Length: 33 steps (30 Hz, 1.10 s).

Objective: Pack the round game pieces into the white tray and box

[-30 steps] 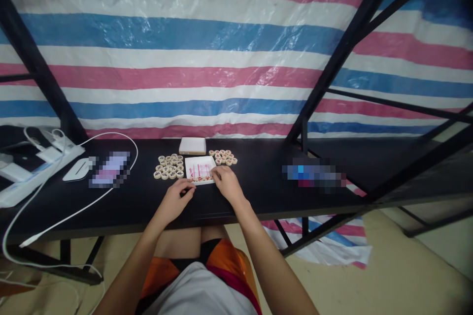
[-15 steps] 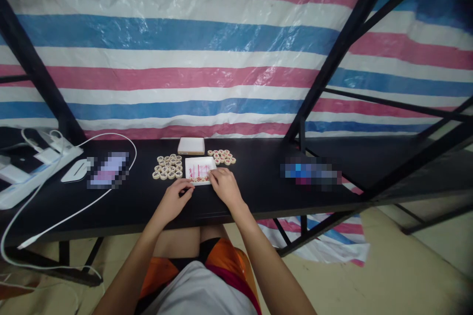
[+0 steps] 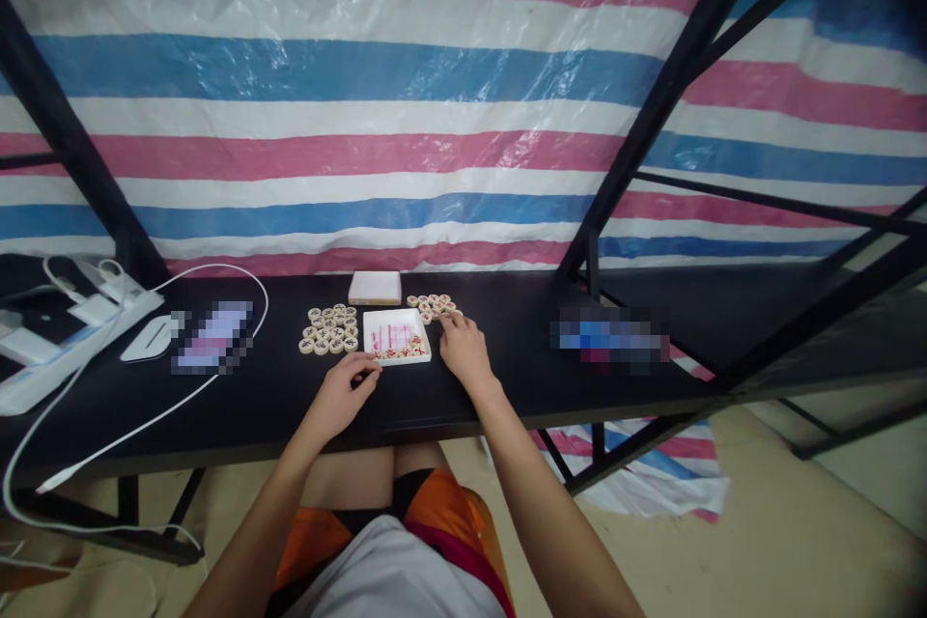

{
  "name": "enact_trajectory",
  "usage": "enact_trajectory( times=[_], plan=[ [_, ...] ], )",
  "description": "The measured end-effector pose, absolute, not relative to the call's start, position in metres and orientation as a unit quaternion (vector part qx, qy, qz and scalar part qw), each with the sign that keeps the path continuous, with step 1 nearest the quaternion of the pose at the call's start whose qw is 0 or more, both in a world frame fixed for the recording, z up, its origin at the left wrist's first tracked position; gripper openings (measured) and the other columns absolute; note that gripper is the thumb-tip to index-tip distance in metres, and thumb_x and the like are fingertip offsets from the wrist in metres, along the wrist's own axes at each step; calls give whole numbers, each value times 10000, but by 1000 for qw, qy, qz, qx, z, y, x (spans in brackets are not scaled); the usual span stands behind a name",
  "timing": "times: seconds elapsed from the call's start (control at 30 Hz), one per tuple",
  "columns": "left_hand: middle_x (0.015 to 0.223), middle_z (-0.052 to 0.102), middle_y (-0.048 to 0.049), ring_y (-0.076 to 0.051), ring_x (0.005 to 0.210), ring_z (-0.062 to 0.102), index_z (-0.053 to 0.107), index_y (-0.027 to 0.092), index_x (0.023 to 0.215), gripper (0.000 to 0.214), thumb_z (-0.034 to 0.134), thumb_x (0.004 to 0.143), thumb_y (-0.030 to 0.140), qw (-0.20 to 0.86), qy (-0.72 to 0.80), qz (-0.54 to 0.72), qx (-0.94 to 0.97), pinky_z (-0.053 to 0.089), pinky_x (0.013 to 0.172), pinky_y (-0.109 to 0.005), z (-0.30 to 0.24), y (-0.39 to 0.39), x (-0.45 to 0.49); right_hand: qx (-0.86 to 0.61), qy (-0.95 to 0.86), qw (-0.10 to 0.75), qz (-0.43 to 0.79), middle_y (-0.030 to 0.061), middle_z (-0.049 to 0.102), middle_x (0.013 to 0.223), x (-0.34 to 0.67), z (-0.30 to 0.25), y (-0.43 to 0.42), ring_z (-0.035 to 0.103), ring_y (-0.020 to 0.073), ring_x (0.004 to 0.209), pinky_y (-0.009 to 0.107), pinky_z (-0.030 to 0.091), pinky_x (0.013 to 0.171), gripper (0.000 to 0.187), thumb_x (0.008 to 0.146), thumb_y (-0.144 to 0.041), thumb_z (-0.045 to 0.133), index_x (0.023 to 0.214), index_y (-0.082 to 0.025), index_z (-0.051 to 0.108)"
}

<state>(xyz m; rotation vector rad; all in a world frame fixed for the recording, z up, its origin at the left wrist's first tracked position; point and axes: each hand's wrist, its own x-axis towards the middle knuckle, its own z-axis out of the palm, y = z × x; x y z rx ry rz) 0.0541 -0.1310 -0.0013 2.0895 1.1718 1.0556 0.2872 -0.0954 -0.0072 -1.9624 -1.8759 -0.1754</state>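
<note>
A shallow white box (image 3: 398,321) lies on the black table, with red-marked Chinese chess pieces (image 3: 403,353) lined along its near side and pink marks on its floor. At its near left corner, the fingertips of my left hand (image 3: 346,393) hold the rim. My right hand (image 3: 464,350) is right of the box, its fingers bent down and closed on a piece at the near edge of a group of red-marked pieces (image 3: 429,303); the fingers partly hide that piece. Left of the box, black-marked pieces (image 3: 331,329) stand in several rows.
Behind the box sits a second white box part (image 3: 375,287). To the left are a blurred phone (image 3: 215,336), a white oval object (image 3: 149,338), a power strip (image 3: 94,333) and a white cable (image 3: 130,423). A blurred item (image 3: 608,336) lies right, near the black frame (image 3: 644,130).
My right hand has moved from the box's right side to the red-marked pieces at the right, uncovering pieces inside the box. My left hand has stayed at the box corner.
</note>
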Motion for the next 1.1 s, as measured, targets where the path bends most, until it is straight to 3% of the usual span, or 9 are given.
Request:
enact_trajectory(
  times=[0.13, 0.57, 0.67, 0.87, 1.1],
  plan=[
    [1041, 638, -84, -183, 892, 624, 685, 180, 856, 204, 507, 816, 273, 259, 430, 392, 771, 516, 747, -299, -1, -131, 54, -689, -694, 199, -65, 123, 566, 1246, 292, -13, -89, 521, 262, 1031, 360, 431, 807, 305, 865, -183, 453, 1123, -194, 615],
    [1038, 640, -76, -180, 880, 629, 685, 188, 861, 193, 514, 823, 268, 256, 426, 391, 774, 518, 751, -301, 1, -132, 55, -709, -647, 271, -75, 125, 605, 920, 293, -19, -93, 544, 202, 807, 299, 409, 712, 166, 849, -132, 457, 898, -151, 614],
    [1030, 641, -74, -181, 887, 629, 685, 188, 864, 191, 515, 823, 263, 255, 427, 390, 775, 517, 757, -303, 0, -132, 55, -679, -657, 324, -50, 97, 613, 891, 292, -17, -93, 550, 203, 822, 299, 420, 747, 149, 852, -129, 451, 868, -159, 597],
    [1034, 640, -80, -183, 882, 627, 685, 184, 854, 183, 522, 817, 259, 256, 428, 393, 772, 513, 785, -321, 1, -132, 55, -532, -712, 458, -7, 90, 607, 1025, 276, -8, -98, 555, 196, 989, 312, 422, 898, 140, 882, -190, 442, 894, -190, 581],
    [1028, 640, -79, -179, 870, 622, 686, 188, 860, 189, 517, 818, 261, 257, 426, 392, 773, 514, 767, -310, -1, -131, 55, -492, -777, 390, 48, 47, 621, 933, 259, -5, -101, 580, 153, 872, 252, 439, 823, 138, 874, -170, 472, 888, -190, 607]
  ],
)
